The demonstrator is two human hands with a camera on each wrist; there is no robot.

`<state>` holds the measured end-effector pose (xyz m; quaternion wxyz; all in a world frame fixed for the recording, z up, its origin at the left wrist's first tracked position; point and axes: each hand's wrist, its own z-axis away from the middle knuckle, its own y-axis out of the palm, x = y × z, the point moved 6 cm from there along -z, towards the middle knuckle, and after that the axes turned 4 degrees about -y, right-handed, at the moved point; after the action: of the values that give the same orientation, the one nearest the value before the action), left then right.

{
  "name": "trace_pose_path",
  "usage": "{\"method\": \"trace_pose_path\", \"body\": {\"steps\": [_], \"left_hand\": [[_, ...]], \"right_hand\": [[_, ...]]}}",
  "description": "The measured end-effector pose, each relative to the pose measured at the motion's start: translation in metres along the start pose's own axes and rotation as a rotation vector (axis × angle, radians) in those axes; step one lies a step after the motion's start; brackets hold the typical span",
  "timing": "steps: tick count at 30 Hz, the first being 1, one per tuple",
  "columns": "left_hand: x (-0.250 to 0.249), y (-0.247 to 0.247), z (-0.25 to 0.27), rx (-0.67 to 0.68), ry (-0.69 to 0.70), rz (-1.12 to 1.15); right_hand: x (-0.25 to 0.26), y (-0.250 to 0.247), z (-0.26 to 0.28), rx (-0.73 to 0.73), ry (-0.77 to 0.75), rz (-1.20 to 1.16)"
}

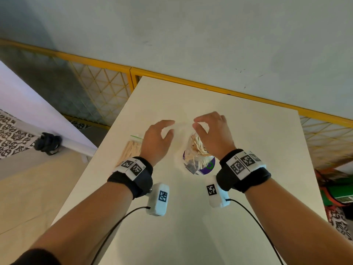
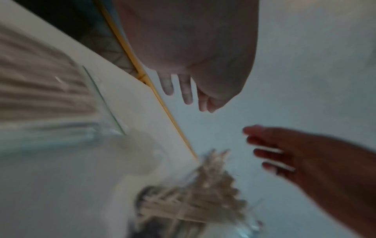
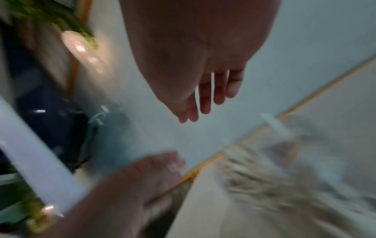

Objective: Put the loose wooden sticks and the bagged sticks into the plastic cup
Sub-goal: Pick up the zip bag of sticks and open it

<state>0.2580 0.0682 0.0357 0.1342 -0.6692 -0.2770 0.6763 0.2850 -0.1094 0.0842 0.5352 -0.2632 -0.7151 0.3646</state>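
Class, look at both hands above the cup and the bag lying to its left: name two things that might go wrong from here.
1. The plastic cup already bristles with loose sticks above its rim; a knock from the right hand hovering over it might tip it or scatter them.
2. The bagged sticks still lie on the table beside the left hand; with the cup so full, the bag may not fit.

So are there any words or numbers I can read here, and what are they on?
No words or numbers can be read.
Wrist bands: black-and-white square codes, not letters.
Wrist cameras: the same codes.
Cup: a green mark over purple, too blurred to read.
Bag: no print shows.
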Motion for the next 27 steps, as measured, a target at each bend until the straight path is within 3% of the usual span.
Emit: {"method": "trace_pose_path", "body": {"steps": [2, 5, 9, 12, 15, 18, 21, 24, 27], "left_hand": [[0.042, -0.016, 0.011, 0.086, -0.183, -0.322], [0.107, -0.027, 0.056, 0.393, -0.450, -0.633], [0.128, -0.038, 0.101, 0.347, -0.333, -0.592], [0.126, -0.041, 0.124, 0.312, -0.251, -0.508], [0.126, -0.043, 0.141, 0.296, -0.196, -0.442], [0.122, -0.049, 0.152, 0.271, -0.132, -0.489], [0.106, -0.060, 0.154, 0.166, -0.165, -0.515], [0.077, -0.079, 0.147, 0.048, -0.256, -0.259], [0.055, -0.079, 0.142, 0.092, -0.359, 0.038]], "right_hand": [[0.033, 0.016, -0.009, 0.062, -0.069, -0.092], [0.068, 0.064, -0.020, 0.315, -0.078, -0.114], [0.079, 0.137, -0.013, 0.674, 0.013, 0.021], [0.065, 0.174, 0.007, 0.825, 0.132, 0.130], [0.057, 0.191, 0.025, 0.939, 0.081, 0.299], [0.059, 0.184, 0.037, 0.968, 0.054, 0.310], [0.062, 0.160, 0.050, 0.907, 0.078, 0.073], [0.062, 0.125, 0.066, 0.670, 0.216, -0.325], [0.067, 0.099, 0.085, 0.578, 0.266, -0.527]]}}
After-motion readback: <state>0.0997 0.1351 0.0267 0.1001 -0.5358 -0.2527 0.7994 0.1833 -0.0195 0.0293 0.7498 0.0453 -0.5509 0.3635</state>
